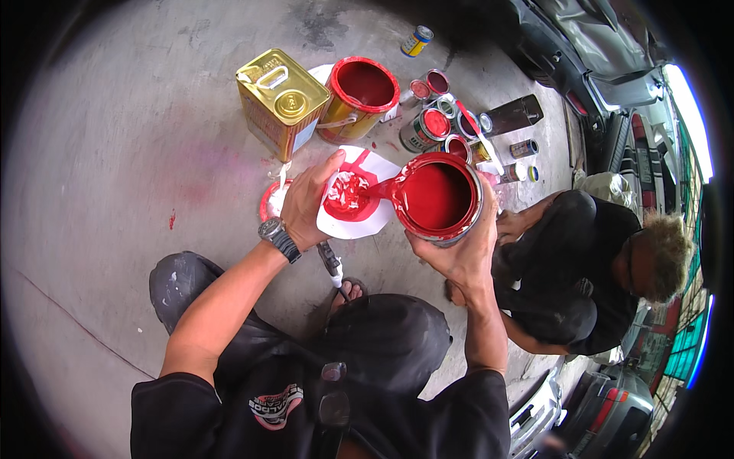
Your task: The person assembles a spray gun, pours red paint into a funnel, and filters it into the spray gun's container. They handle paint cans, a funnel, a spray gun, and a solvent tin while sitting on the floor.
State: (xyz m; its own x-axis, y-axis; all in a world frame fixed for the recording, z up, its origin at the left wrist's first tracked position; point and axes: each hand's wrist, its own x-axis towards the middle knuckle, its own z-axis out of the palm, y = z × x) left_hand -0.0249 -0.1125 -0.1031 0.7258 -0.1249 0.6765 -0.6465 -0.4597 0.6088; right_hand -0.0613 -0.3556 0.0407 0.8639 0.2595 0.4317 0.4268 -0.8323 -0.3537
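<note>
My left hand [307,200], with a watch on its wrist, grips the edge of a white paper cone [373,220] that has a red-coated middle with white patches. In my right hand [468,256] is an open paint can [437,196], its inside and rim covered in red. The can is tilted left, and a stream of red paint [386,189] runs from its lip into the cone. Beneath my left hand a black and white tool [331,264] shows in part; its kind is hidden. A red-rimmed lid [269,200] lies on the floor beside that hand.
A gold rectangular tin [277,107] and a red-rimmed paint bucket [359,92] stand ahead. Several smaller paint cans [422,128] cluster to their right, with a red-stained stick [480,138] across them. A co-worker [589,268] crouches at my right. Car parts line the far right.
</note>
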